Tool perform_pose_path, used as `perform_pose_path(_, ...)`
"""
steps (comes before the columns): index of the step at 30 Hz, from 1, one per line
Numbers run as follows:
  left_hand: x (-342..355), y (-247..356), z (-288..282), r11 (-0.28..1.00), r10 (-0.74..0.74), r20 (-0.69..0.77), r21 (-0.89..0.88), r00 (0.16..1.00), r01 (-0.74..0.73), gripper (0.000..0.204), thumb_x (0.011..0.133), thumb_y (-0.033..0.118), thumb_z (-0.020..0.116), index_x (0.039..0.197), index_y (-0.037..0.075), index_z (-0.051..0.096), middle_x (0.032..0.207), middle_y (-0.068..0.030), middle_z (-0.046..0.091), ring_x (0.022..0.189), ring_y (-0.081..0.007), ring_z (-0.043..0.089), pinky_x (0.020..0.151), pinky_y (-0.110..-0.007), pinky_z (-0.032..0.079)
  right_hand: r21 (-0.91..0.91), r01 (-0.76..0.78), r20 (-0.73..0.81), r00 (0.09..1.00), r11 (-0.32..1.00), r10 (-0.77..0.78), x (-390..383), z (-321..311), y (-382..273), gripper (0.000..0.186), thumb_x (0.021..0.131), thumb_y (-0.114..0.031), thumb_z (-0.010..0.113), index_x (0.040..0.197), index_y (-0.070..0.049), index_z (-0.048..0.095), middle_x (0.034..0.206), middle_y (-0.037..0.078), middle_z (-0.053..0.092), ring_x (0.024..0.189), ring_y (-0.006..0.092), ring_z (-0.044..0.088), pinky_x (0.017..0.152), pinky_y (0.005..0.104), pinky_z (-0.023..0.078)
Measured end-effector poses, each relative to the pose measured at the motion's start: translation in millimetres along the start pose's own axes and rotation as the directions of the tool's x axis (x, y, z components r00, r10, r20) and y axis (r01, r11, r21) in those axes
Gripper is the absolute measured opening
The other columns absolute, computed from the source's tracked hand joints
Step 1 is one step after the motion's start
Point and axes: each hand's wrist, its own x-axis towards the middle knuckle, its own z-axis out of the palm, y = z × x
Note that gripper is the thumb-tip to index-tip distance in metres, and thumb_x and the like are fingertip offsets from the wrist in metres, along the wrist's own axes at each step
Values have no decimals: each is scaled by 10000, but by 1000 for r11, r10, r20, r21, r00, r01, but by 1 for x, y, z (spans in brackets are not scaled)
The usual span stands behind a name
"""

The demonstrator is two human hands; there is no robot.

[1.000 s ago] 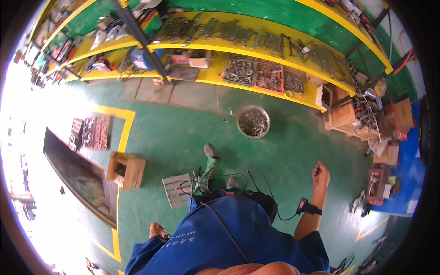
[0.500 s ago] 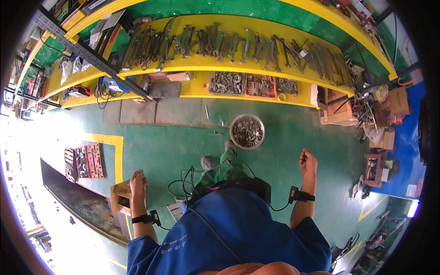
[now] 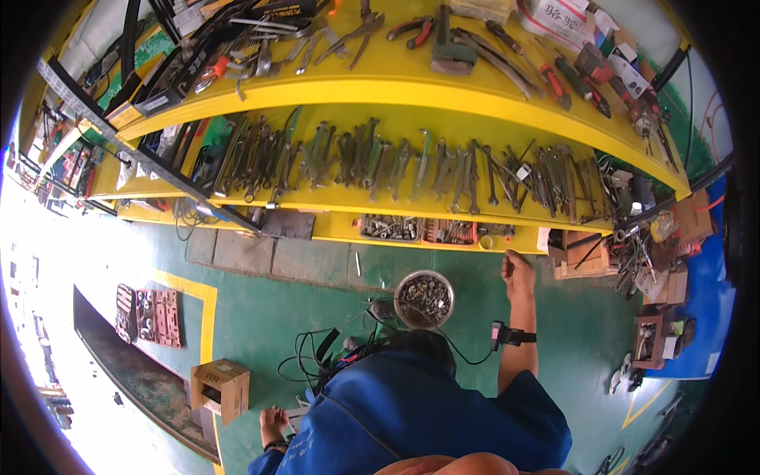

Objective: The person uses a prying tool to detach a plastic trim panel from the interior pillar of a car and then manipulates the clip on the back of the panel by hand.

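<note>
My right hand reaches forward near the front edge of the lower yellow shelf, with its fingers curled in and nothing visible in them. Down beside my left hip is my left hand, its fingers bent together; I see nothing in it. A round metal basin full of small metal parts stands on the floor, left of my right hand and in front of my feet. Many wrenches lie side by side on the middle yellow shelf. Pliers and a pipe wrench rest on the upper shelf.
Bins of metal parts sit on the bottom shelf. A cardboard box stands left of me, near an open tool case and a floor pit. Black cables hang at my waist. Wooden crates stand right.
My view has tilted up, showing more of the upper shelf. My right hand has moved forward toward the shelves. My left hand has drawn back beside my body.
</note>
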Motion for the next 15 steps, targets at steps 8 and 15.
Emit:
perform_pose_path(8,-61,-38,48,956,243,-163,209,956,-207,69,821,153,499,775,105,519,715,-48,551,653,-228,558,561,-359,476,-44,172,291,945,984,-152,-7,81,-48,152,908,-118,605,978,12,639,722,48,589,570,118,493,524,245,373)
perform_pose_path(15,-32,-4,51,994,79,-71,86,994,-73,62,799,114,511,753,79,492,693,-80,520,616,-243,555,489,-348,463,-101,253,377,905,962,-198,-18,123,-45,160,931,-119,581,981,28,617,687,49,569,553,107,461,519,253,361)
